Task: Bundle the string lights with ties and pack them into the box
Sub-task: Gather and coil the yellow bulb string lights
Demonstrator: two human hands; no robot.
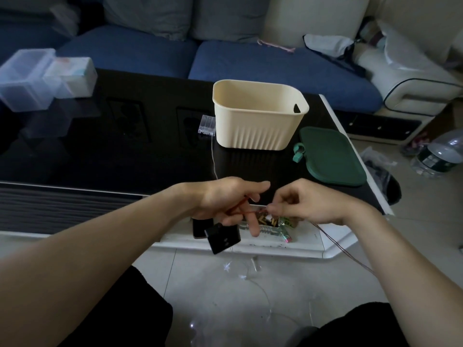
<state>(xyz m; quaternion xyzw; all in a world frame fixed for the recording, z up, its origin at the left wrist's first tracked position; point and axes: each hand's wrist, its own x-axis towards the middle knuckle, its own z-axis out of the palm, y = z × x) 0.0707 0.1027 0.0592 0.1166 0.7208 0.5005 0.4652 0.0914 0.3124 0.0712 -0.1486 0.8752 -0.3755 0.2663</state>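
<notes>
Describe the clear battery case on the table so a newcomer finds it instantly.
Start at the cream ribbed box standing on the black glass table. Against its left wall, low down, stands the clear battery case, with a thin wire running from it toward the hands. Unlike the black case dangling below the left hand, it is transparent and sits on the tabletop.

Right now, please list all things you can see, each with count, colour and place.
box: one, cream, open, on the table
table: one, black top
lid: one, green, right of the box
battery case: one, clear, left of the box
containers: two, clear, table's far left
black case: one, hangs under the left hand
wire: thin, trails from the right hand
sofa: blue
bottle: one, on the floor
left hand: grip on wire
right hand: pinches wire
</notes>
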